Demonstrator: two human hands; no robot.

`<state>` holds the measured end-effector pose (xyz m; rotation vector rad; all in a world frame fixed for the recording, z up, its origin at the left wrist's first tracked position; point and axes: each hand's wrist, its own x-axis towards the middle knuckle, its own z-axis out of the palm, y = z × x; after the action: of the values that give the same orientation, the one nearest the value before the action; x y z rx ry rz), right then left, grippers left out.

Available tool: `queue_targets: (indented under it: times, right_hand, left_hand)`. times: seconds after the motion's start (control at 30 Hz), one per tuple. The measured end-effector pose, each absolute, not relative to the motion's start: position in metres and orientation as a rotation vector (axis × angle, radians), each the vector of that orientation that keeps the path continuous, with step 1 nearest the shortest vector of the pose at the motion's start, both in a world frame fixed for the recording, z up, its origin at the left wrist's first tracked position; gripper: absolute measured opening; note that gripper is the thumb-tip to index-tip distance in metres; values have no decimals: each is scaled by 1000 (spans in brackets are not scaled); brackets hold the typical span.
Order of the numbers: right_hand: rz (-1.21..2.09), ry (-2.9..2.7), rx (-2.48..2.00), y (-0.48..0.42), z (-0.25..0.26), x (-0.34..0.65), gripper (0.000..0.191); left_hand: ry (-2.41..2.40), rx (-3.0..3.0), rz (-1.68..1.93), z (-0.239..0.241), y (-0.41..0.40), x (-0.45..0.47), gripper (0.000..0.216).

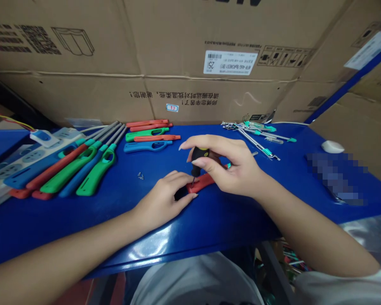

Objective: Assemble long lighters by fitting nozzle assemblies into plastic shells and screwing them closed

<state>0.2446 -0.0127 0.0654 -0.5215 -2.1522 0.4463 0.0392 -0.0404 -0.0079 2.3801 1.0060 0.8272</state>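
My right hand [228, 167] is closed around a small black-handled screwdriver [197, 163], held upright with its tip down on a red lighter body [205, 182] lying on the blue table [146, 228]. My left hand [168, 197] presses that red body flat against the table, fingers curled over its near end. Two tiny screws [140, 175] lie just left of my left hand.
Long-necked green, blue and red lighters [79, 167] lie in a row at the left beside a power strip [15, 163]. More lighter shells [150, 133] lie behind. Metal inner parts [257, 133] lie at the back right, a white mouse [332, 146] further right. Cardboard boxes [178, 63] wall the back.
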Motion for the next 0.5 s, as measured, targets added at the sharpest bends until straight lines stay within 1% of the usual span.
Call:
queue_targets:
  times: [0.07, 0.1, 0.2, 0.27, 0.37, 0.43, 0.5]
  right_hand:
    - [282, -2130, -516, -11, 63, 243, 20]
    - [200, -2120, -515, -11, 62, 242, 21]
    - [57, -2127, -540, -14, 61, 241, 28]
    - [149, -2167, -579, -17, 62, 242, 36]
    - [449, -2167, -565, -16, 64, 244, 42]
    - [471, -2133, -528, -10, 64, 246, 34]
    - [333, -2105, -509, -3, 63, 248, 22]
  left_hand:
    - [1000, 2394, 832, -9, -42, 40, 18]
    - [992, 2399, 837, -9, -42, 40, 17]
    - [975, 2403, 849, -8, -43, 41, 15]
    - [982, 2398, 853, -6, -43, 41, 16]
    - [984, 2404, 850, -5, -43, 41, 20]
    - [991, 2416, 848, -5, -43, 41, 22]
    - [997, 2424, 852, -7, -43, 41, 23]
